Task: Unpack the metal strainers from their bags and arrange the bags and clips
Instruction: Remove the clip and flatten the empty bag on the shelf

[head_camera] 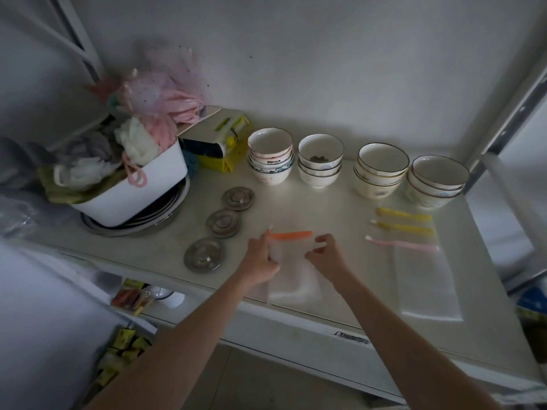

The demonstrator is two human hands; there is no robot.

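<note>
Ceramic bowls (pixel 324 159) in four stacks, one holding dark bits.

A home kitchen storage corner is indicated by stacked ceramic bowls (pixel 323 160) on a white worktop (pixel 331 202) between metal racks (pixel 509 113)

wall (pixel 325 54): plain white, dim light | shelf (pixel 488 306): pale top, metal upright (pixel 509 119) at right | floor (pixel 236 386): grey-brown tile below
</note>
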